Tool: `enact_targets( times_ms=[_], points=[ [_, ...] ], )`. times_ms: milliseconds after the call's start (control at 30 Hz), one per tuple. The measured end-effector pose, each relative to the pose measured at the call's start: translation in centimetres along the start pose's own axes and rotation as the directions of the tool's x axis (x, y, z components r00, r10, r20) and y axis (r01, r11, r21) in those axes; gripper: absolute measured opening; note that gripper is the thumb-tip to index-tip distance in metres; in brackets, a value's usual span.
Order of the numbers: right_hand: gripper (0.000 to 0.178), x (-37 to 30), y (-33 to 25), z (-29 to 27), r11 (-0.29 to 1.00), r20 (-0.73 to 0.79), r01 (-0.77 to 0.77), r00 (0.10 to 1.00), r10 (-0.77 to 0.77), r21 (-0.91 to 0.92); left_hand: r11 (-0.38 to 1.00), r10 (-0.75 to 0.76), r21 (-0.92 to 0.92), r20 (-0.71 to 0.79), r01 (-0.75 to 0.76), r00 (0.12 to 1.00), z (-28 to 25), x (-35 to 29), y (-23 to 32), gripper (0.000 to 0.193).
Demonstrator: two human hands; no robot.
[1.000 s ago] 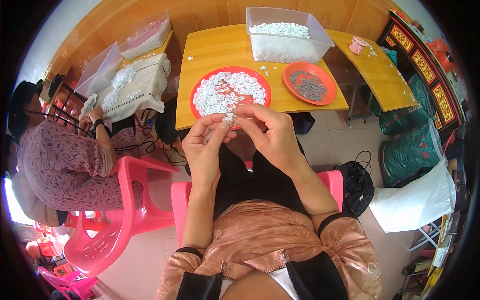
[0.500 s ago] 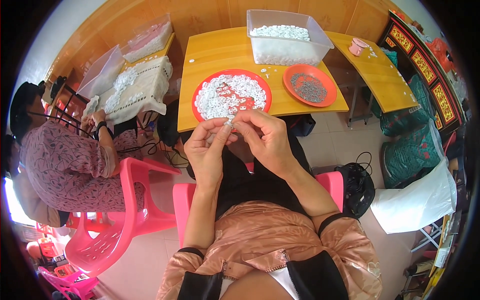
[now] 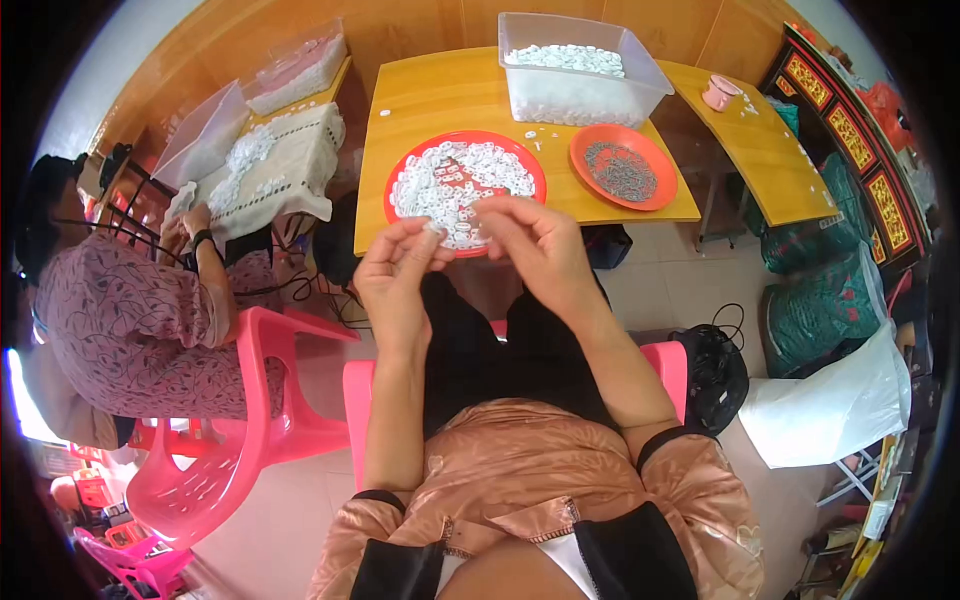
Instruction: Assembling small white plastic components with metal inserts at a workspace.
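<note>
My left hand (image 3: 393, 285) is closed, pinching a small white plastic piece (image 3: 433, 228) between thumb and fingertips at the near rim of a red plate (image 3: 541, 190). Many flat white plastic pieces with holes (image 3: 415, 190) cover that plate, with some red bottom showing among them. Just to the right, my right hand (image 3: 545, 255) hangs over the plate's near right edge, thumb and fingers curled together; whatever its fingertips hold is too small to make out. Right of the red plate, an orange plate (image 3: 664, 190) carries a heap of small grey metal pieces (image 3: 620, 172).
A clear tub (image 3: 590, 97) of white pieces stands at the back of the yellow table (image 3: 430, 100). A pink cup (image 3: 720, 93) sits on the right-hand table. To the left, a person (image 3: 140, 320) works at a cloth-covered table beside a pink chair (image 3: 255, 420). Bags (image 3: 825, 310) lie at right.
My hands were together at the fingertips and have come apart. The left moved slightly left with the white piece; the right moved slightly right and up.
</note>
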State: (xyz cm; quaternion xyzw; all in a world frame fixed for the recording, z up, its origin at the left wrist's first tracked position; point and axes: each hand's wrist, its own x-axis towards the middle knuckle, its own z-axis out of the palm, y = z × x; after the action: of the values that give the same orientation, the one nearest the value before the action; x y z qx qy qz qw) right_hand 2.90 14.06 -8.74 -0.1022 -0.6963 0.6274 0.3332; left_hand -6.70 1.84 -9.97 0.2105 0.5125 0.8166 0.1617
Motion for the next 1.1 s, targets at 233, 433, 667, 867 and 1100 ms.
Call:
enact_targets(
  times_ms=[233, 433, 667, 867, 1100],
  points=[
    [0.017, 4.7, 5.8, -3.1, 0.780, 0.087, 0.126, 0.992, -0.092, -0.614, 0.995, -0.027, -0.094, -0.113, 0.017, 0.993, -2.1, 1.6, 0.7, 0.015],
    [0.011, 6.6, 8.9, -0.4, 0.644, 0.280, 0.220, 0.960, -0.010, -0.733, 0.990, -0.052, -0.138, -0.138, 0.033, 0.989, -2.7, 1.9, 0.9, 0.016],
    [0.008, 8.3, 11.2, 0.9, 0.528, 0.317, 0.229, 0.945, 0.081, -0.818, 0.989, -0.061, -0.141, -0.119, 0.044, 0.991, -2.7, 2.1, 0.8, 0.016],
    [0.013, 8.4, 10.1, 0.1, 0.611, 0.308, 0.149, 0.937, 0.163, -0.777, 0.984, -0.091, -0.162, -0.113, 0.072, 0.989, -2.7, 2.3, 0.0, 0.017],
    [0.020, 4.3, 6.2, -1.2, 0.869, 0.277, -0.463, 0.870, 0.408, 0.173, 0.979, -0.167, -0.122, -0.033, 0.162, 0.985, -1.4, 1.5, -1.3, 0.018]
  ],
)
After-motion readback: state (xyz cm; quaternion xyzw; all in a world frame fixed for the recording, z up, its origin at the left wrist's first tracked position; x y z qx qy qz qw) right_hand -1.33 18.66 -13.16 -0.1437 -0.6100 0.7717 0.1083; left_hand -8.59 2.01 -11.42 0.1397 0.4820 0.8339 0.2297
